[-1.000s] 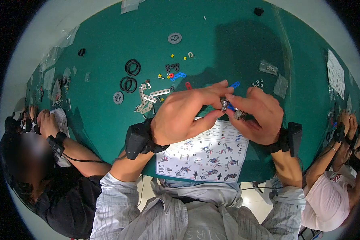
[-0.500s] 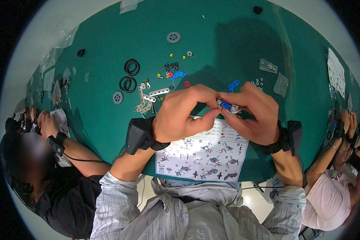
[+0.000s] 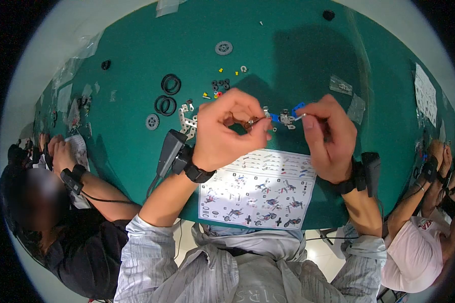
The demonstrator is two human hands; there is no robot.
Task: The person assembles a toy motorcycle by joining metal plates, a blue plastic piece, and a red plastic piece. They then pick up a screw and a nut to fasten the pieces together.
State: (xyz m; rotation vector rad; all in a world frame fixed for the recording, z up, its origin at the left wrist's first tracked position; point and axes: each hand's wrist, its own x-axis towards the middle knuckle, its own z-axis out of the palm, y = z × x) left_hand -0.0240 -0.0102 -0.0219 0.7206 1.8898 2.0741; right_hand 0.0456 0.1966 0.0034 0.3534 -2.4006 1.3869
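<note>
My left hand (image 3: 230,134) is closed, with thumb and forefinger pinching a thin metal piece (image 3: 253,121) whose kind I cannot make out. My right hand (image 3: 331,139) pinches a slim silver metal piece (image 3: 299,117) at its fingertips. Between the two hands is a small assembly of silver brackets (image 3: 286,119) and a blue part (image 3: 275,117). Another blue strip (image 3: 298,108) shows by my right fingertips. Below my hands, a printed instruction sheet (image 3: 258,194) lies at the table's near edge.
Black rubber tyres (image 3: 165,105), grey wheels (image 3: 224,48) and perforated metal strips (image 3: 187,121) lie left of centre. Small black pieces (image 3: 220,84) and yellow pieces (image 3: 221,70) sit further back. Plastic bags (image 3: 341,85) are at right. People work on both sides, one in a black sleeve (image 3: 93,247).
My hands have moved apart, the left one leftward and up. The bracket assembly, held between both hands before, now shows in the gap between them. Each hand pinches a thin metal piece.
</note>
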